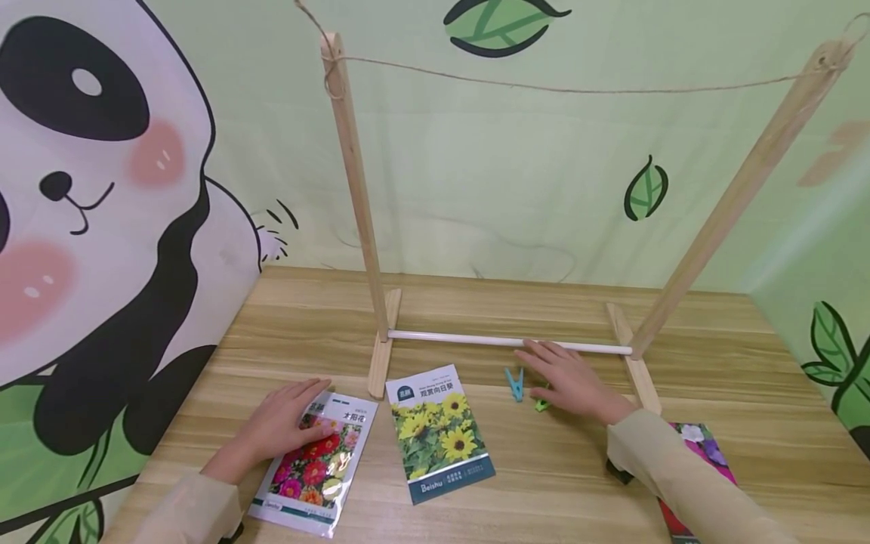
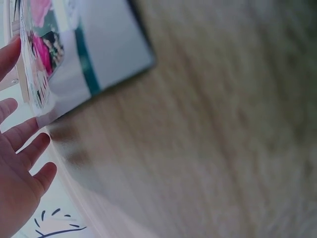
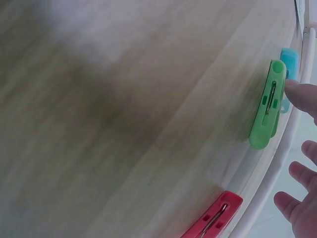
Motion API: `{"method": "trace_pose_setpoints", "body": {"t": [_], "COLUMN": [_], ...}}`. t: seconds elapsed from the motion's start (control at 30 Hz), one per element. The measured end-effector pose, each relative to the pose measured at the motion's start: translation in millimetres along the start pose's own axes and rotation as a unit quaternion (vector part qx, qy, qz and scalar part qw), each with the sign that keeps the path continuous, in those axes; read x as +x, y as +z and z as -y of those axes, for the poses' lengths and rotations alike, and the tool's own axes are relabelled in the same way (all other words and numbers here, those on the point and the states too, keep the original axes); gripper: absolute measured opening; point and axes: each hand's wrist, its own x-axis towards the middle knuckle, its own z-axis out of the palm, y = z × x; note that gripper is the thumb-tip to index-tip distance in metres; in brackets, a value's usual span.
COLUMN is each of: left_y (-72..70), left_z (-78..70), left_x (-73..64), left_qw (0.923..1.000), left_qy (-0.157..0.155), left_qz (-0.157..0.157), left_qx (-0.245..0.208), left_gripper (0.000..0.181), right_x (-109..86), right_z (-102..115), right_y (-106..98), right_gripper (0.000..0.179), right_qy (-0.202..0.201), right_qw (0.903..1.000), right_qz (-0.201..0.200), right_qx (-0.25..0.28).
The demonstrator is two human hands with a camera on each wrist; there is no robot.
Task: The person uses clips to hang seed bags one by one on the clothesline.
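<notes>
My left hand [image 1: 275, 423] lies over the upper left edge of a seed packet [image 1: 309, 480] with red and pink flowers, its thumb across the printed front. In the left wrist view those fingers are spread loosely beside the packet [image 2: 111, 44]. My right hand [image 1: 574, 381], fingers extended and apart, hovers over a green clothespin [image 1: 541, 405], partly hidden beneath it. The right wrist view has the thumb close by the green clothespin [image 3: 267, 106], with a blue clothespin [image 3: 289, 62] behind and a red clothespin [image 3: 215, 215] lower down.
Between the hands lies a sunflower seed packet [image 1: 442, 438]. Another packet [image 1: 714, 453] is partly covered by the right sleeve. Behind stands a wooden frame with two posts [image 1: 356, 181], a white crossbar [image 1: 462, 339] low down and twine [image 1: 578, 91] strung across the top.
</notes>
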Motion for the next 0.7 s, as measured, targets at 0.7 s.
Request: {"method": "trace_pose_setpoints", "body": {"t": [0.7], "left_y": [-4.2], "left_z": [1.1], "left_x": [-2.2], "left_qw": [0.9999], "left_qy": [-0.015], "left_qz": [-0.005], "left_qx": [-0.007], "left_gripper": [0.075], "right_x": [11.9], "right_z": [2.1], "right_y": [3.7], "right_gripper": [0.051], "right_qy": [-0.024], "right_qw": [0.999], "right_qz": [0.037], "right_qx": [0.0]}}
